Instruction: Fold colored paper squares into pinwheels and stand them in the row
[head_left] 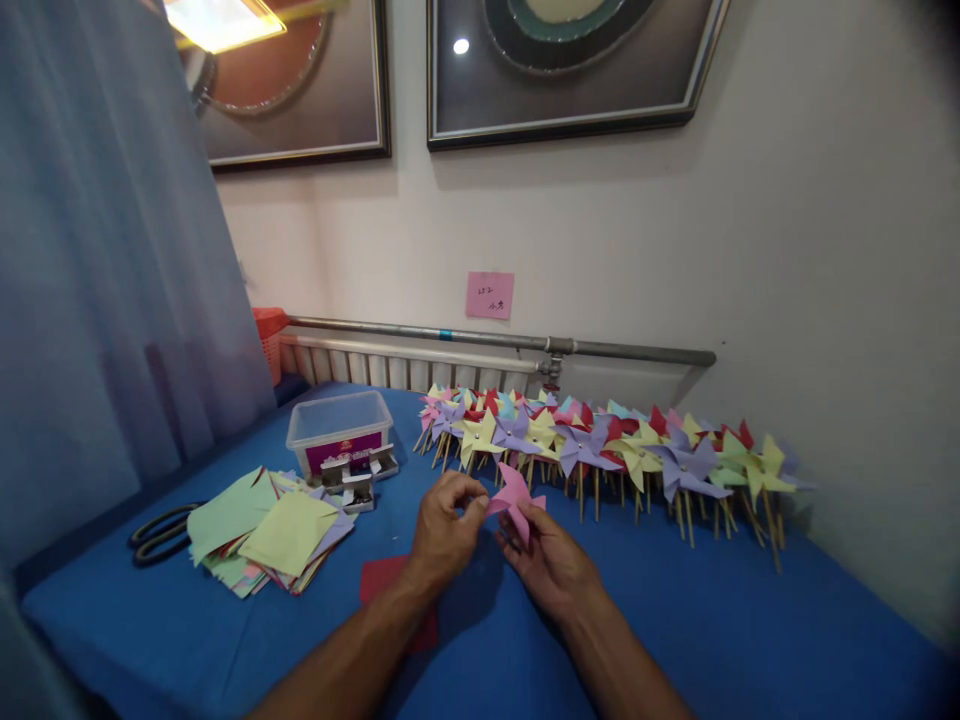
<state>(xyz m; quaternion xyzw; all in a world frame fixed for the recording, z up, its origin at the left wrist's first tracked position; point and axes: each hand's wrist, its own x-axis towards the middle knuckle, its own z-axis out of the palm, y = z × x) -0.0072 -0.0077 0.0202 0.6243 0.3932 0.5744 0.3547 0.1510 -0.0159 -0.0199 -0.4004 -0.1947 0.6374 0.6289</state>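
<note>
A pink paper pinwheel head point(513, 500), folded into pointed blades and without a stick that I can see, is held between the thumb and fingers of my right hand point(553, 568). My left hand point(448, 522) is pinched closed at the left blade of the pinwheel. Whether its fingertips grip the paper or something small is too fine to make out. Beneath my left forearm lies a red paper square point(384, 576), partly covered. Small open boxes point(358, 494) sit left of my hands, with tiny dark items in one of them.
Finished pinwheels on sticks point(589, 448) stand in a long row at the back right. A clear plastic tub point(339, 412), a pile of coloured paper point(289, 535) and black-handled scissors point(161, 535) are on the left. A pipe point(637, 352) runs along the wall behind a curtained edge.
</note>
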